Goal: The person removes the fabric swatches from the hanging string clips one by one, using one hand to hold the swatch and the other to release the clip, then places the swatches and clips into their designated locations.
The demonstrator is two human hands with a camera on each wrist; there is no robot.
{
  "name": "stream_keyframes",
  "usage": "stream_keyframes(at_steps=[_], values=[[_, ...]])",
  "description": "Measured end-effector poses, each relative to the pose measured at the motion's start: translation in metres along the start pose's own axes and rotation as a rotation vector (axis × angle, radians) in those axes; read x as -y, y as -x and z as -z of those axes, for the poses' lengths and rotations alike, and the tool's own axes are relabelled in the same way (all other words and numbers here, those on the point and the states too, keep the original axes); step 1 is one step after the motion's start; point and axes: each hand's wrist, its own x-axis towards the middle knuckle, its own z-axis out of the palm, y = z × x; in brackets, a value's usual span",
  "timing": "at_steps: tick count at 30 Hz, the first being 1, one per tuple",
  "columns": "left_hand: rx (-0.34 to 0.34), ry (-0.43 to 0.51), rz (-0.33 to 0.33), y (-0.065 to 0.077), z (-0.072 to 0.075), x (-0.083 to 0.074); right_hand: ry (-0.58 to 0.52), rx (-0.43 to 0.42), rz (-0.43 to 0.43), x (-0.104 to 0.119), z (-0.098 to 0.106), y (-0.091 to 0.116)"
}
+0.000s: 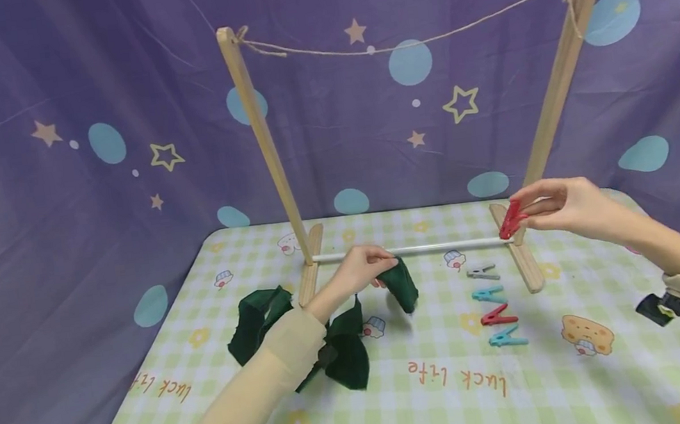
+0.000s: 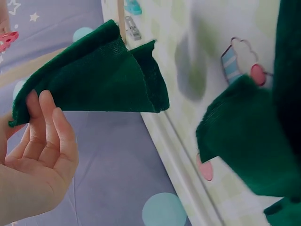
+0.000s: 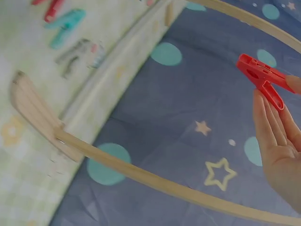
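My left hand (image 1: 361,271) pinches a dark green cloth piece (image 1: 401,285) by its edge; the piece hangs above the table. In the left wrist view the cloth (image 2: 94,77) is folded over, and my fingertips press on one corner. Between thumb and fingers, my right hand (image 1: 566,207) holds a red clothespin (image 1: 511,219) near the right post. The right wrist view shows that clothespin (image 3: 261,77) with its two handles spread. More green cloth pieces (image 1: 348,351) lie under and beside my left forearm, which partly hides them.
A wooden stand has a left post (image 1: 271,157), a right post (image 1: 563,67), a sagging string (image 1: 372,51) between their tops and a white rod (image 1: 420,250) low down. A column of clothespins, grey (image 1: 482,272), red (image 1: 498,315) and blue (image 1: 508,337), lies on the checked tablecloth (image 1: 451,409).
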Motion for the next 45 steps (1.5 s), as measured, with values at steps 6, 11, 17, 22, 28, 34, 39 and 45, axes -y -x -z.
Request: stream_keyframes(at_steps=[6, 11, 17, 22, 28, 34, 39, 45], values=[[0.007, 0.011, 0.025, 0.015, -0.004, 0.012, -0.091, 0.071, 0.031, -0.018, -0.018, 0.012], [0.018, -0.005, 0.014, 0.028, -0.008, 0.022, -0.082, 0.098, 0.010, -0.028, -0.028, 0.021], [0.024, -0.009, 0.043, 0.043, -0.014, 0.034, -0.174, 0.180, -0.008, -0.040, -0.039, 0.030], [0.030, -0.001, 0.069, 0.054, -0.020, 0.043, -0.199, 0.209, -0.014, -0.049, -0.051, 0.041], [0.059, 0.018, 0.074, 0.068, -0.025, 0.052, -0.275, 0.269, -0.024, -0.062, -0.064, 0.057], [0.077, 0.023, 0.058, 0.080, -0.029, 0.061, -0.281, 0.311, -0.042, -0.077, -0.072, 0.071], [0.107, -0.008, 0.058, 0.091, -0.033, 0.062, -0.304, 0.337, -0.056, -0.088, -0.079, 0.081], [0.126, -0.022, 0.070, 0.098, -0.036, 0.066, -0.307, 0.322, -0.095, -0.095, -0.089, 0.089]])
